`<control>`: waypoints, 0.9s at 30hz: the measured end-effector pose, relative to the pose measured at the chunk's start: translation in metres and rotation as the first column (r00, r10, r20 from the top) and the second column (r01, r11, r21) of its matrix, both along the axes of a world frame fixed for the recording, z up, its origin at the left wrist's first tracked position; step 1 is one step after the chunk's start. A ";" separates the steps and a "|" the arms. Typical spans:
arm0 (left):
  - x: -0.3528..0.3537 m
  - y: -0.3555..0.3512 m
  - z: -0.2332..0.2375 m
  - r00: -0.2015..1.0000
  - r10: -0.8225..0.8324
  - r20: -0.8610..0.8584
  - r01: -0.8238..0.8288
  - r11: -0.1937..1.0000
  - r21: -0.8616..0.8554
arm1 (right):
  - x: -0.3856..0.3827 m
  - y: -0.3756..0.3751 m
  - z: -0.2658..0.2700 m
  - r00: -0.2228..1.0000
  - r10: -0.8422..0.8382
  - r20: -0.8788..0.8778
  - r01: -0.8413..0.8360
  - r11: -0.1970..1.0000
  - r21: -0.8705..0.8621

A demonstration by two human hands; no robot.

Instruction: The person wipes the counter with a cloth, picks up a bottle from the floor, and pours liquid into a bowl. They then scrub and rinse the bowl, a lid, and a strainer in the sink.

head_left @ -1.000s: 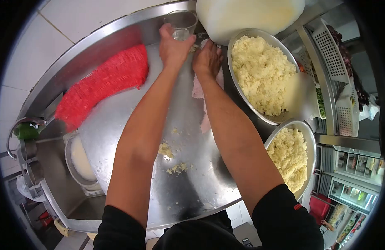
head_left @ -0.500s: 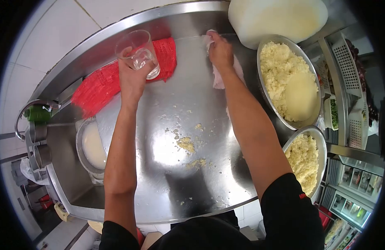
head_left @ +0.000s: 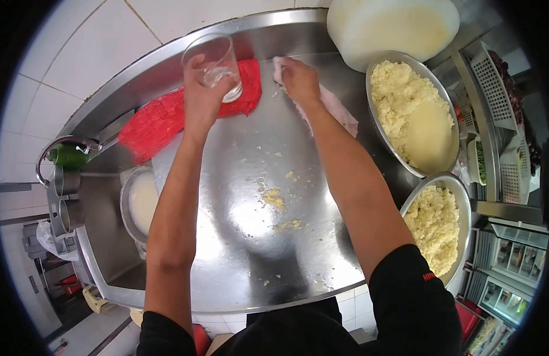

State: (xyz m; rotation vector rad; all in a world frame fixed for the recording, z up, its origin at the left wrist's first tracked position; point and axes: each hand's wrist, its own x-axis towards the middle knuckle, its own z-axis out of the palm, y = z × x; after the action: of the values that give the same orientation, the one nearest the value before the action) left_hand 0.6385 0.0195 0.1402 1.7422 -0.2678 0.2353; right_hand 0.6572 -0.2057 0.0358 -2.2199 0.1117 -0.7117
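- Nearest the camera, both arms come out of black sleeves (head_left: 408, 296) and stretch forward over the steel surface (head_left: 227, 261), elbows nearly straight and forearms bare.
- Between the forearms, pale crumbs (head_left: 275, 199) lie in small clumps on the surface, touching neither arm.
- Left of the left forearm, a round container (head_left: 141, 202) of white liquid sits in a lower well beside the surface.
- Right of the right forearm, the near bowl (head_left: 439, 228) holds pale crumbly food. The far bowl (head_left: 405, 95) just beyond it holds the same (with a smooth mound on its right side).
- The left hand (head_left: 202, 102) is at the far end of the reach, wrist straight. Its fingers and thumb are wrapped round the lower part of a clear glass (head_left: 218, 59).
- The glass stands roughly upright in that grasp, over the red netting (head_left: 161, 121) from this view. Whether its base rests on anything cannot be told.
- The right hand (head_left: 299, 80) lies palm down, fingers curled, pressing on the far end of a pale cloth (head_left: 341, 114). The cloth trails back along the surface to the right of the wrist.
- The two hands are near each other but apart.
- Farthest off, a white tub (head_left: 393, 26) stands at the back rim, just beyond the far bowl.
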 end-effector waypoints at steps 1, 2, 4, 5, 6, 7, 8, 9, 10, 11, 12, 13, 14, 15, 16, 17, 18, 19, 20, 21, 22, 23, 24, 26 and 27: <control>0.003 -0.006 0.005 1.000 0.000 -0.003 0.000 1.000 0.009 | 0.000 0.005 -0.007 0.974 0.067 0.216 0.023 0.921 -0.389; 0.010 -0.012 0.007 0.999 -0.015 0.038 0.013 0.999 0.045 | -0.005 0.009 -0.003 0.976 0.066 0.210 0.020 0.923 -0.383; 0.020 -0.033 0.007 0.997 -0.034 0.074 0.028 0.997 0.074 | -0.022 0.012 0.009 0.955 0.293 -0.045 -0.295 0.924 -0.244; 0.026 -0.047 0.004 0.996 -0.074 0.054 0.071 0.995 0.064 | -0.035 0.014 0.013 0.956 0.288 -0.049 -0.291 0.924 -0.249; 0.029 -0.059 0.000 0.993 -0.112 0.033 0.111 0.992 0.053 | -0.051 0.018 0.015 0.924 0.325 -0.200 -0.341 0.939 -0.052; 0.031 -0.071 -0.005 0.993 -0.115 0.031 0.113 0.993 0.043 | -0.067 0.021 0.018 0.863 0.379 -0.334 -0.348 0.925 0.149; 0.033 -0.083 -0.015 0.991 -0.136 -0.017 0.137 0.989 0.062 | -0.082 0.022 0.020 0.862 0.374 -0.341 -0.347 0.927 0.140; 0.034 -0.095 -0.025 0.986 -0.156 -0.066 0.161 0.984 0.079 | -0.097 0.024 0.022 0.896 0.299 -0.327 -0.242 0.949 0.203; 0.037 -0.106 -0.039 0.987 -0.151 -0.062 0.156 0.984 0.086 | -0.107 0.024 0.024 0.924 0.220 -0.314 -0.137 0.955 0.264; 0.035 -0.113 -0.036 0.987 -0.152 -0.058 0.156 0.985 0.075 | -0.111 0.020 0.017 0.924 0.216 -0.315 -0.138 0.958 0.253; 0.030 -0.118 -0.036 0.989 -0.128 -0.076 0.139 0.976 0.167 | -0.116 0.018 0.007 0.969 0.157 -0.189 -0.155 0.988 0.027; 0.027 -0.122 -0.040 0.990 -0.101 -0.094 0.123 0.958 0.259 | -0.122 0.017 0.007 0.990 0.128 -0.052 -0.136 0.971 -0.197; 0.026 -0.128 -0.043 0.990 -0.100 -0.096 0.121 0.960 0.253 | -0.124 0.016 0.007 0.990 0.130 -0.055 -0.138 0.970 -0.202; 0.026 -0.131 -0.046 0.992 -0.113 -0.065 0.124 0.968 0.217 | -0.126 0.017 0.007 0.993 0.046 -0.107 -0.074 0.957 -0.279; 0.023 -0.127 -0.044 0.992 -0.122 -0.035 0.126 0.975 0.185 | -0.129 0.020 0.007 0.988 -0.039 -0.152 -0.018 0.935 -0.353; 0.023 -0.115 -0.041 0.993 -0.110 -0.037 0.115 0.975 0.191 | -0.128 0.022 0.005 0.988 -0.026 -0.154 -0.029 0.937 -0.347; 0.024 -0.100 -0.037 0.978 -0.146 -0.148 0.177 0.958 0.225 | -0.127 0.020 0.004 0.981 -0.074 -0.180 -0.005 0.914 -0.406; 0.021 -0.083 -0.024 0.951 -0.174 -0.255 0.238 0.939 0.249 | -0.125 0.020 0.004 0.973 -0.122 -0.197 0.017 0.885 -0.465; 0.012 -0.051 -0.008 0.974 -0.143 -0.173 0.202 0.895 0.399 | -0.125 0.023 0.008 0.967 -0.130 -0.219 0.022 0.898 -0.439; 0.000 -0.010 0.002 0.987 -0.131 -0.091 0.159 0.829 0.536 | -0.124 0.025 0.010 0.969 -0.123 -0.216 0.018 0.901 -0.434; -0.001 0.030 -0.008 0.993 -0.115 0.038 0.059 0.736 0.675 | -0.124 0.026 0.010 0.961 -0.135 -0.241 0.009 0.888 -0.460; -0.004 0.060 -0.025 0.980 -0.118 0.159 -0.052 0.622 0.781 | -0.126 0.032 0.009 0.951 -0.146 -0.273 -0.006 0.874 -0.487; -0.011 0.070 -0.032 0.982 -0.106 0.156 -0.057 0.621 0.782 | -0.128 0.044 0.007 0.952 -0.133 -0.276 -0.019 0.874 -0.486; -0.017 0.087 -0.040 0.987 -0.017 0.162 -0.139 0.426 0.894 | -0.130 0.068 0.007 0.955 -0.127 -0.266 -0.034 0.849 -0.527; -0.015 0.092 -0.043 0.987 -0.006 0.162 -0.144 0.429 0.892 | -0.130 0.077 0.007 0.957 -0.118 -0.265 -0.043 0.846 -0.531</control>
State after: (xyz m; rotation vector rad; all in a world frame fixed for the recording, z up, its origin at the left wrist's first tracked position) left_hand 0.6232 0.1117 0.0972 2.8582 -0.4882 0.3041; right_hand 0.5272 -0.1284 0.0429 -2.8629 0.1135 -0.4649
